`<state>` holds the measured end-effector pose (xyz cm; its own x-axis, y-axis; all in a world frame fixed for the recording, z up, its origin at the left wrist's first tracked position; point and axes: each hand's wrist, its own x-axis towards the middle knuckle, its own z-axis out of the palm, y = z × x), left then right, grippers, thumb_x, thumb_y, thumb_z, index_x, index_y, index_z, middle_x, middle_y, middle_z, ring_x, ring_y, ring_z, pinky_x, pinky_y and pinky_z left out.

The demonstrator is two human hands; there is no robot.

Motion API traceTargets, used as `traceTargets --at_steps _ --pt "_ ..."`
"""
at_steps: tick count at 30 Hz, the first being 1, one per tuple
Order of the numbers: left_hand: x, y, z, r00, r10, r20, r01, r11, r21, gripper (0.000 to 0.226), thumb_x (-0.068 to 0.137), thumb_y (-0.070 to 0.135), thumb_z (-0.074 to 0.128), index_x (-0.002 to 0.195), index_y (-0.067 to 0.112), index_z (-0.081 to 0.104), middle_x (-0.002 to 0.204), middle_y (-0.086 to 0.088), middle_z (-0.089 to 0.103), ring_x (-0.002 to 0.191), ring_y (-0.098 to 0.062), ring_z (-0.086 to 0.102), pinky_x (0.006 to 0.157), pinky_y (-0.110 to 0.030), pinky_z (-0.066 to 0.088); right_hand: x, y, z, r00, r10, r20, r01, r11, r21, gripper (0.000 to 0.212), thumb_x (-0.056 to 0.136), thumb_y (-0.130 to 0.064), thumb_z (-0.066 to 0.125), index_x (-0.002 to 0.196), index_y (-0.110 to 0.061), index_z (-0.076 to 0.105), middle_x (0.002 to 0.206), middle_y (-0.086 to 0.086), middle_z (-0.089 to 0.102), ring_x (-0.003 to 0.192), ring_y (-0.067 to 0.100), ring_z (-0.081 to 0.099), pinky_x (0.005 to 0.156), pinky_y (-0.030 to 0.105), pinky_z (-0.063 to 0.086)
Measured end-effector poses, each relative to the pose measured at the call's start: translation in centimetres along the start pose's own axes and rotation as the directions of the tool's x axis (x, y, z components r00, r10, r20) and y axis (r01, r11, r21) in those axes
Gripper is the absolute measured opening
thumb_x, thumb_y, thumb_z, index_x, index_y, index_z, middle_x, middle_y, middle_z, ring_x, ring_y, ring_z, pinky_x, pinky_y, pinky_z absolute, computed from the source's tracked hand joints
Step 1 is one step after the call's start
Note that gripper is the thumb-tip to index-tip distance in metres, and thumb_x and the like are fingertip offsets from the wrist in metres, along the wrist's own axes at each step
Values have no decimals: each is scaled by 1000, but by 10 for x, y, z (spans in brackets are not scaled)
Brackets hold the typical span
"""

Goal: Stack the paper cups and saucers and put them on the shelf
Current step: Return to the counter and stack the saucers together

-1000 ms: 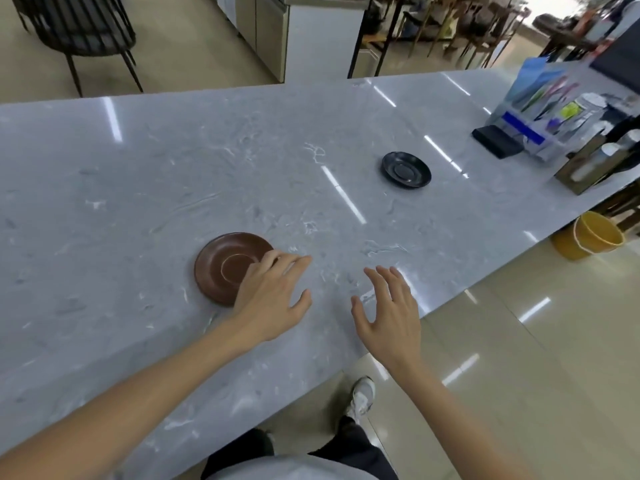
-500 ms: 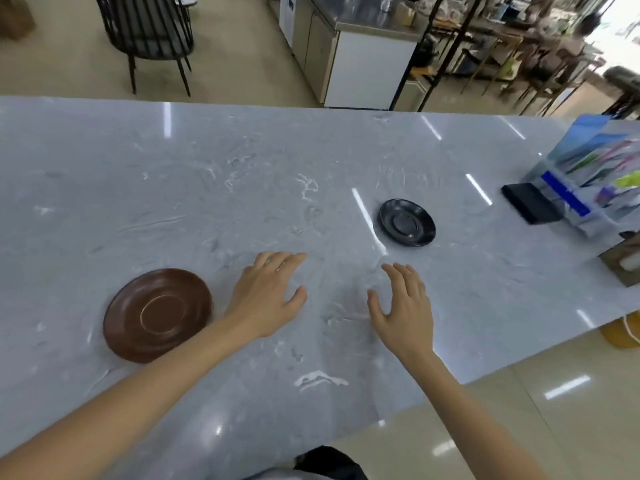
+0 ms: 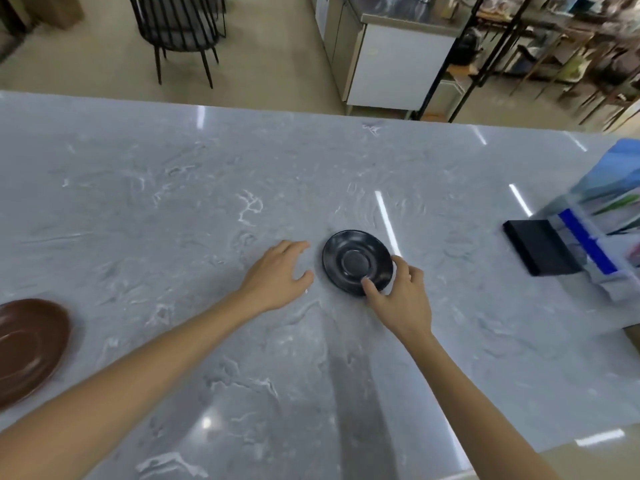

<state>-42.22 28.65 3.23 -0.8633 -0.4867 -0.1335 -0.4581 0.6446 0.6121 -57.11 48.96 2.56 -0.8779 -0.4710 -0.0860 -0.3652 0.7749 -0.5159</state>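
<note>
A black saucer lies flat on the grey marble counter, a little right of the middle. My right hand is on its near right side, thumb on the near rim and fingers curled round the right rim. My left hand rests spread on the counter just left of the saucer, a small gap apart and holding nothing. A brown saucer sits at the far left edge of view, partly cut off. No paper cups are in view.
A black box and a clear organiser with a blue label stand at the counter's right end. Beyond the counter are a black chair, a steel cabinet and a black metal rack. The counter's near edge runs along the lower right.
The view has shifted right, leaving the brown saucer behind at the far left. Both hands have moved forward to the black saucer, and my right hand has come onto its rim.
</note>
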Motion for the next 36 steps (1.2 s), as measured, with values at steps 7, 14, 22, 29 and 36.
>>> traceTargets --at_steps 7,14,22,29,36 --pt "74 24 12 976 -144 163 173 967 -185 84 84 39 78 154 23 35 148 -7 47 121 -22 59 95 -27 42 59 20 2 975 73 209 -84 995 46 102 70 -68 75 150 -29 25 143 9 40 111 29 61 80 38 47" --pt "108 29 16 937 -143 320 204 965 -165 99 74 33 88 155 28 31 140 0 57 121 -19 60 101 -30 49 85 22 9 957 27 290 -55 994 90 109 56 -64 86 145 -31 32 135 4 42 103 21 59 87 36 51" --pt "128 34 27 934 0 359 6 1000 -14 98 63 29 92 147 25 41 137 0 55 123 -18 55 105 -38 49 101 20 6 934 -14 356 -10 998 65 103 53 -61 87 137 -34 35 117 -1 43 91 19 55 82 33 52" --pt "120 33 26 935 49 351 -23 997 -77 100 63 24 92 147 30 38 138 5 55 126 -15 52 107 -40 48 93 21 8 935 -57 351 19 994 112 98 55 -59 87 133 -37 32 114 -5 42 89 16 56 75 29 47" --pt "86 29 13 961 60 269 -25 991 -131 97 64 24 91 143 33 36 135 8 56 124 -12 53 106 -38 48 74 10 2 931 -131 342 86 986 144 98 52 -59 86 130 -39 30 116 -5 44 94 16 58 81 32 52"
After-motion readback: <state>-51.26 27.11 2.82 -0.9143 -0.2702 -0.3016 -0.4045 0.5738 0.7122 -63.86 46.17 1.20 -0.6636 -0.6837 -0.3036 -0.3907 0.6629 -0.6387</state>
